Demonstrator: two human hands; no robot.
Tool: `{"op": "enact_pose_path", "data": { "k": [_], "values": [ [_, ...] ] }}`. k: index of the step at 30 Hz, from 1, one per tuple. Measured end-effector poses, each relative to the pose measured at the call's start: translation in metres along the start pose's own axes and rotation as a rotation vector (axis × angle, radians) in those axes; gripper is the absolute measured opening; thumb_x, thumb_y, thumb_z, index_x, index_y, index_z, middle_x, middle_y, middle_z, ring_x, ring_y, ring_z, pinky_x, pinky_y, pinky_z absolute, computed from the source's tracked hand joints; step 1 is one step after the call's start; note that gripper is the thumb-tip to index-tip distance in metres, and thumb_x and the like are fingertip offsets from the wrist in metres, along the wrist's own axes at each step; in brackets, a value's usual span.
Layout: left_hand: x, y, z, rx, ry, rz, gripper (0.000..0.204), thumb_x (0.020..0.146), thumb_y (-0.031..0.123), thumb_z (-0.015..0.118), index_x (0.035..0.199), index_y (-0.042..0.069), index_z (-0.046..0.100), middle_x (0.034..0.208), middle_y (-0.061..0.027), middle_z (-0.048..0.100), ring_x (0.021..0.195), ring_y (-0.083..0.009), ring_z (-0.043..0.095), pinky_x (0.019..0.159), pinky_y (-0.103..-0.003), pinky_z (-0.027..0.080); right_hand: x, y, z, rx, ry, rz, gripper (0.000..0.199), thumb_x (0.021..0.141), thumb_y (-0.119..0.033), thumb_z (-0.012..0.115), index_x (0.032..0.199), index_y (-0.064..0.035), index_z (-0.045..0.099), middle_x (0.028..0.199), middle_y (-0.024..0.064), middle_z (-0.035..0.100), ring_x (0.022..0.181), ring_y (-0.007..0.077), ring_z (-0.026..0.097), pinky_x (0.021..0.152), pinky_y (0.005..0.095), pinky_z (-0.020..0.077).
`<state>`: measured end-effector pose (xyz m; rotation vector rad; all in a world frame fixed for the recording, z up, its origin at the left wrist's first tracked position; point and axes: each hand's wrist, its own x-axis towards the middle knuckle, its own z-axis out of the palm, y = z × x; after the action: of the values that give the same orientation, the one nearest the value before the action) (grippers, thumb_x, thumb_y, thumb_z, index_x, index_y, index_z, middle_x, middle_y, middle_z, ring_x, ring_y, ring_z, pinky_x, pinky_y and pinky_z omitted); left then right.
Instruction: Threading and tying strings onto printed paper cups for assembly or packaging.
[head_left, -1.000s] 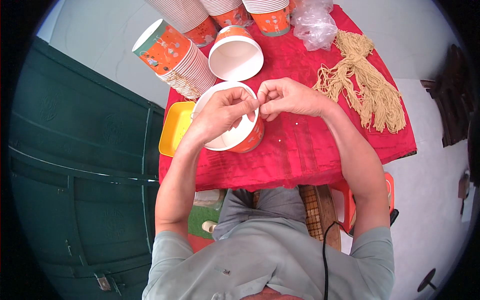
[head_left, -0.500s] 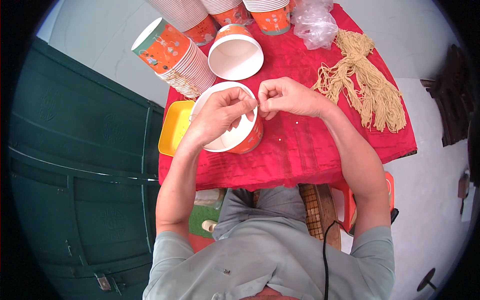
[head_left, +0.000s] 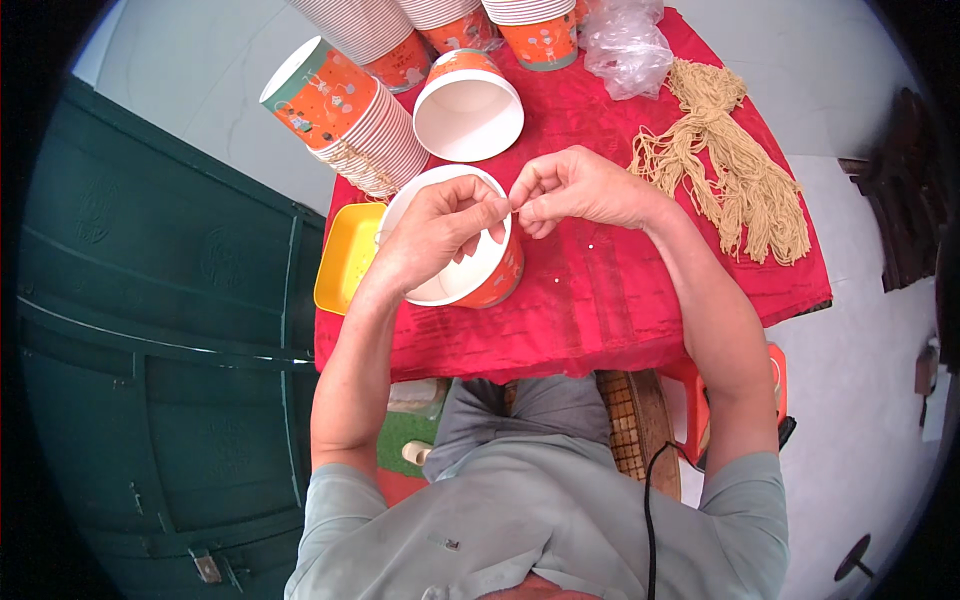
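Observation:
Above the rim of an upright white-and-orange paper bucket (head_left: 497, 283), my two hands meet fingertip to fingertip. My left hand (head_left: 442, 228) is closed in a pinch over the bucket's opening. Just right of the rim, my right hand (head_left: 580, 188) also pinches, its thumb against its curled fingers. Whatever lies between the fingertips is too small to make out. A thin pale loop (head_left: 380, 238) shows at the bucket's left rim. Behind the bucket, another paper bucket (head_left: 468, 118) lies tipped with its white mouth facing me.
A yellow tray (head_left: 345, 258) sits left of the bucket. Leaning stacked buckets (head_left: 330, 95) with tan strands stand behind it, and more stacks (head_left: 537, 40) line the back. A clear plastic bag (head_left: 628, 55) and tan string bundles (head_left: 755, 190) lie on the red cloth (head_left: 620, 310) at right.
My right hand has risen very slightly, its fingertips staying against the left ones. My left hand keeps the same pinch over the bucket.

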<state>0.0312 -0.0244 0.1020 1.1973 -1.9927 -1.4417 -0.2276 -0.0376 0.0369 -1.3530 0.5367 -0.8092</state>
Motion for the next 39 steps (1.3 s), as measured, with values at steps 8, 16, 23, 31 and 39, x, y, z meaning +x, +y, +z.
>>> {"op": "enact_pose_path", "data": {
  "k": [8, 16, 23, 31, 39],
  "values": [
    [-0.001, 0.0, -0.002, -0.002, 0.002, -0.003, 0.025, 0.111, 0.033, 0.07, 0.103, 0.009, 0.07, 0.086, 0.0023, 0.071, 0.066, -0.002, 0.052, 0.057, -0.021, 0.042, -0.001, -0.003, -0.003, -0.123, -0.017, 0.069, 0.024, 0.109, -0.021, 0.069, 0.12, 0.0007, 0.071, 0.105, 0.0066, 0.076, 0.094, 0.0146, 0.076, 0.087, 0.031, 0.0651],
    [0.001, 0.006, 0.001, -0.005, -0.022, -0.012, 0.025, 0.111, 0.03, 0.069, 0.1, 0.008, 0.072, 0.083, 0.0028, 0.071, 0.067, -0.0015, 0.051, 0.059, -0.021, 0.041, -0.005, -0.008, 0.003, -0.19, 0.053, -0.072, 0.023, 0.112, -0.026, 0.066, 0.117, -0.0031, 0.068, 0.11, 0.0032, 0.072, 0.103, 0.0121, 0.07, 0.085, 0.0308, 0.0609],
    [-0.002, 0.008, -0.003, 0.004, -0.04, -0.039, 0.025, 0.11, 0.025, 0.069, 0.103, 0.002, 0.075, 0.072, 0.0032, 0.062, 0.067, -0.0041, 0.053, 0.064, -0.025, 0.043, 0.001, -0.006, 0.002, -0.205, 0.08, -0.08, 0.023, 0.113, -0.025, 0.064, 0.119, -0.0023, 0.068, 0.11, 0.0027, 0.072, 0.102, 0.0111, 0.069, 0.09, 0.0317, 0.0598],
    [0.011, 0.0, -0.017, -0.043, -0.072, 0.04, 0.021, 0.109, 0.02, 0.066, 0.107, 0.002, 0.077, 0.072, 0.0007, 0.065, 0.065, -0.0058, 0.057, 0.064, -0.027, 0.046, 0.003, 0.012, 0.025, -0.328, 0.331, -0.417, 0.013, 0.112, -0.013, 0.063, 0.114, -0.0003, 0.066, 0.136, 0.0089, 0.064, 0.116, 0.0137, 0.064, 0.1, 0.0326, 0.0541],
    [0.011, 0.023, -0.012, 0.108, -0.173, 0.066, 0.026, 0.104, 0.025, 0.061, 0.101, 0.003, 0.076, 0.084, -0.0026, 0.078, 0.067, -0.0102, 0.06, 0.063, -0.028, 0.049, -0.017, 0.034, 0.07, -1.162, 0.655, -0.808, 0.011, 0.105, -0.006, 0.068, 0.112, -0.006, 0.06, 0.127, 0.0157, 0.073, 0.113, 0.0345, 0.069, 0.099, 0.0474, 0.0543]
  ]
}}
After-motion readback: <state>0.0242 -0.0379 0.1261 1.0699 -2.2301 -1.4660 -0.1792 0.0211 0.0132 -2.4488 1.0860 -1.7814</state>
